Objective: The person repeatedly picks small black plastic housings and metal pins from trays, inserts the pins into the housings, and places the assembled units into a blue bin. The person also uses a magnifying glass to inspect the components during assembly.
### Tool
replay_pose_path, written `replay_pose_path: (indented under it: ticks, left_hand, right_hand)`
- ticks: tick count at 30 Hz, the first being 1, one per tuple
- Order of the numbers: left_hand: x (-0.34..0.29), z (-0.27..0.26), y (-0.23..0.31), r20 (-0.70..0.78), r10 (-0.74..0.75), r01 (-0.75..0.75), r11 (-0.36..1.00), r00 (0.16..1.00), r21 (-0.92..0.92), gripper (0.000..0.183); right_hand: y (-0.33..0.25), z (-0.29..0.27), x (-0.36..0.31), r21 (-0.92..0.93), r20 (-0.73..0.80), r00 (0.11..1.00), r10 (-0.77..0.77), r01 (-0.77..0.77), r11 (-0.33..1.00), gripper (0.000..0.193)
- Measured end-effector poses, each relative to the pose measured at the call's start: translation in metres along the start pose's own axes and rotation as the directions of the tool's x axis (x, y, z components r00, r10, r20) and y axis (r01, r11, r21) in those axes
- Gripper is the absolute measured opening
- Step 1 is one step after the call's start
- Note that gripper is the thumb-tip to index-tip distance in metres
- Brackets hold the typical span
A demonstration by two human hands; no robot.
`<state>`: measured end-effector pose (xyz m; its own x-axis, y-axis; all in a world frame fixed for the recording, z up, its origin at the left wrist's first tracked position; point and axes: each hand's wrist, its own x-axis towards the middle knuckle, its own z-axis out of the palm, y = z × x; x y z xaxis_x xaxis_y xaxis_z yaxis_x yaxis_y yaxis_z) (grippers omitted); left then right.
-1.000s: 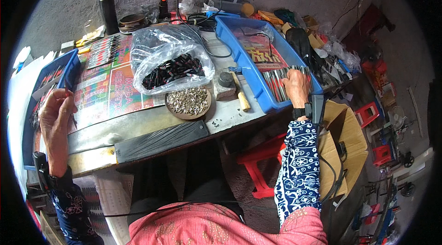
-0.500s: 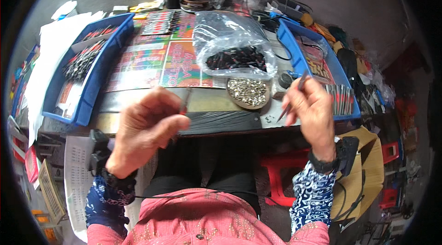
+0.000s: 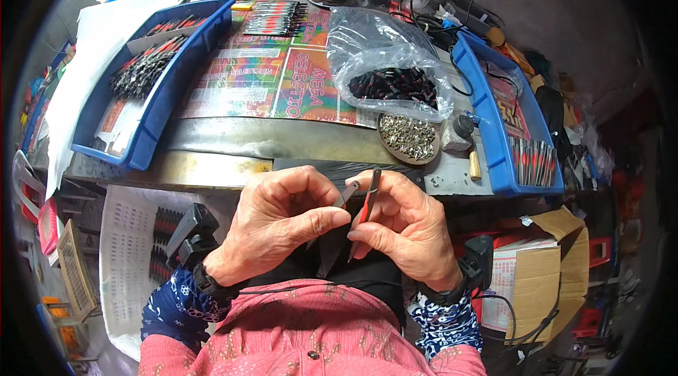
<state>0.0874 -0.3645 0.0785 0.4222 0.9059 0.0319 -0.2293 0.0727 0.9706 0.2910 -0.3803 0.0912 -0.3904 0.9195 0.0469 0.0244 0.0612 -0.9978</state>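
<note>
Both hands are close together in front of the table edge. Between the thumb and fingers of my left hand (image 3: 282, 210) is a flat grey metal strip (image 3: 347, 196) with a small dark end. My right hand (image 3: 406, 221) pinches a slim black-and-red pointed tool (image 3: 369, 205), its thin point downward. The upper end of the tool is close beside the strip; whether they touch, I cannot tell. My fingers hide parts of both things.
A round dish of small shiny metal parts (image 3: 408, 138) is beside a plastic bag of black-and-red pieces (image 3: 393, 88). Blue trays hold slim tools on the left (image 3: 152, 125) and right (image 3: 487, 118). A cardboard box (image 3: 544, 270) stands below right.
My hands have moved from wide apart to close together over my lap. The right hand came left and down, the left hand came right. The whole view shifted slightly.
</note>
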Motion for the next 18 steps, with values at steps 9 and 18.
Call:
replay_pose_path:
  ticks: [9, 18]
  left_hand:
    - [0.001, 0.005, -0.004, -0.003, -0.041, 0.04, 0.988, 0.999, -0.15, 0.012]
    - [0.005, 0.006, -0.013, 0.002, -0.04, 0.039, 0.965, 0.999, -0.259, 0.012]
  right_hand:
    - [0.012, 0.02, -0.004, -0.115, -0.121, 0.982, -0.142, 0.128, 0.985, 0.054]
    - [0.019, 0.023, -0.005, -0.2, -0.14, 0.973, -0.182, 0.153, 0.968, 0.055]
